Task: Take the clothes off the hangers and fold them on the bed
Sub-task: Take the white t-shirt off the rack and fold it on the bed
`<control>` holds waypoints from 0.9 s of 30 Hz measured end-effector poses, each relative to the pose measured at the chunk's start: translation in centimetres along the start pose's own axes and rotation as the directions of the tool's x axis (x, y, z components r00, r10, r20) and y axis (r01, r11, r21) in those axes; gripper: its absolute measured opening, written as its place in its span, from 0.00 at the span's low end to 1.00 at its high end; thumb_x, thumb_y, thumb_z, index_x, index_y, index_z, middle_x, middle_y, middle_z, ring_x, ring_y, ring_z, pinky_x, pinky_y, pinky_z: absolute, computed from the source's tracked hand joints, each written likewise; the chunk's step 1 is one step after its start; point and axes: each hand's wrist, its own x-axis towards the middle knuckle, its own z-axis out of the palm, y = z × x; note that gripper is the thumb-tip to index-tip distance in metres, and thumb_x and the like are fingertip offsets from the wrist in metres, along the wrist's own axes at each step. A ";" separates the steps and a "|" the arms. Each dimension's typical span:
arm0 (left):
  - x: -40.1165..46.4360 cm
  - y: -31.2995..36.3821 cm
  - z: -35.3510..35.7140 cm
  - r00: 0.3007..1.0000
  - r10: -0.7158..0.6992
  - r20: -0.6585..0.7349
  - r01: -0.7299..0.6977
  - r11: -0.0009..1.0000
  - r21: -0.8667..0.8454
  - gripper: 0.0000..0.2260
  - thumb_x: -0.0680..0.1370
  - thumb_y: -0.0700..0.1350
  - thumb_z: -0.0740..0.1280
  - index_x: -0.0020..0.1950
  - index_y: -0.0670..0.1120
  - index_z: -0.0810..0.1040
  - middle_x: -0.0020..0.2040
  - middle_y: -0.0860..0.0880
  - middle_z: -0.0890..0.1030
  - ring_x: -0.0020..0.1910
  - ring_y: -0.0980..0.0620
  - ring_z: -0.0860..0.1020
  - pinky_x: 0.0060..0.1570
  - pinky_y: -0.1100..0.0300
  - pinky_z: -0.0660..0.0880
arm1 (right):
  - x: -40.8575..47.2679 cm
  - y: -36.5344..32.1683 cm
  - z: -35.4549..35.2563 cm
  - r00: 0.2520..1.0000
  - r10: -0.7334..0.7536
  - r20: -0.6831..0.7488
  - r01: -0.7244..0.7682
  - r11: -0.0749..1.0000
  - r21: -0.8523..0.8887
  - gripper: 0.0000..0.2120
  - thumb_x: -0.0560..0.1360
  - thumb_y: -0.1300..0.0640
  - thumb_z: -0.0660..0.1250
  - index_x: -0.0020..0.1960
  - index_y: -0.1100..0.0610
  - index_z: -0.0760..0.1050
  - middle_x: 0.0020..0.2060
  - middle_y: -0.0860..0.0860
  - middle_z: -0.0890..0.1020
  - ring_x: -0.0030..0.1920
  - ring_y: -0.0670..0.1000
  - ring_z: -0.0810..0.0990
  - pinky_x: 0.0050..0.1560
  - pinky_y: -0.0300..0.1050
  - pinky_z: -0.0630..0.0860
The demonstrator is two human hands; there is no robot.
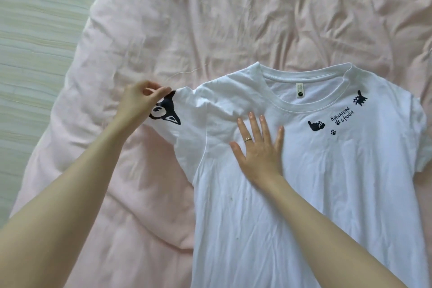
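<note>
A: So, looking at what?

B: Looking at a white T-shirt (327,182) lying face up on the pink bed (210,18), collar (304,91) toward twelve o'clock, hem running off toward six. Long axis lying twelve to six, then, across the crumpled sheet.

A: And the hands?

B: Working the near shoulder. Left hand (138,100) pinching the edge of the sleeve (184,114) between thumb and fingertips, out at nine o'clock from the collar, pulling it taut and away from the body of the shirt. Right hand (259,145) lying flat with fingers spread, pressing the chest just below the collar, gripping nothing, wearing a ring (248,139).

A: Which way from that flat palm to the sleeve?

B: Toward nine to ten o'clock, close by. Left hand clearly nearer the sleeve, already holding it; right hand acting as the anchor, probably marking the fold line.

A: Fabric?

B: Thin, soft cotton jersey, by the look, creasing in fine ridges between the two hands. Ribbed neckband, small tag inside. Black cat print (167,112) on the sleeve, smaller cats, paw marks and lettering on the chest at two o'clock from the right hand. Far sleeve possibly tucked under at three o'clock; hard to say with the edge distortion.

A: Hangers anywhere?

B: Not showing. Pale wood-look floor (35,30) at ten o'clock.
</note>
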 end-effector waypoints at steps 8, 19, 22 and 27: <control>-4.2 -6.1 -2.0 0.922 -0.206 0.328 0.345 0.821 -0.455 0.06 0.75 0.41 0.68 0.52 0.44 0.80 0.43 0.51 0.84 0.42 0.55 0.81 0.41 0.66 0.77 | 0.0 -0.9 -0.4 0.997 0.074 0.027 -0.075 0.996 0.046 0.34 0.72 0.36 0.34 0.76 0.43 0.45 0.77 0.45 0.44 0.76 0.48 0.40 0.69 0.59 0.31; -2.3 -2.8 -3.9 0.990 -0.129 -0.059 0.089 0.886 -0.455 0.06 0.72 0.47 0.72 0.43 0.52 0.75 0.36 0.51 0.79 0.28 0.57 0.76 0.23 0.66 0.70 | -1.4 -6.8 -2.0 0.998 0.036 0.048 -0.052 0.921 0.386 0.39 0.69 0.33 0.35 0.76 0.47 0.51 0.77 0.46 0.48 0.76 0.45 0.42 0.71 0.57 0.32; -3.1 -4.7 -3.4 0.938 -0.301 0.169 0.328 0.623 -0.710 0.21 0.74 0.52 0.68 0.61 0.39 0.74 0.44 0.44 0.81 0.34 0.55 0.82 0.31 0.60 0.80 | -1.7 -6.8 -1.8 0.999 0.023 0.040 -0.036 0.927 0.374 0.38 0.70 0.33 0.36 0.76 0.48 0.51 0.77 0.46 0.48 0.76 0.45 0.42 0.71 0.56 0.31; -7.2 -8.3 -1.6 0.895 -0.210 0.393 0.445 0.461 -0.768 0.43 0.52 0.68 0.77 0.59 0.46 0.74 0.54 0.49 0.83 0.54 0.54 0.81 0.47 0.62 0.79 | -3.0 -8.1 -0.8 0.995 -0.063 -0.077 0.088 0.919 0.385 0.32 0.74 0.37 0.46 0.75 0.50 0.58 0.76 0.49 0.55 0.76 0.49 0.50 0.72 0.59 0.37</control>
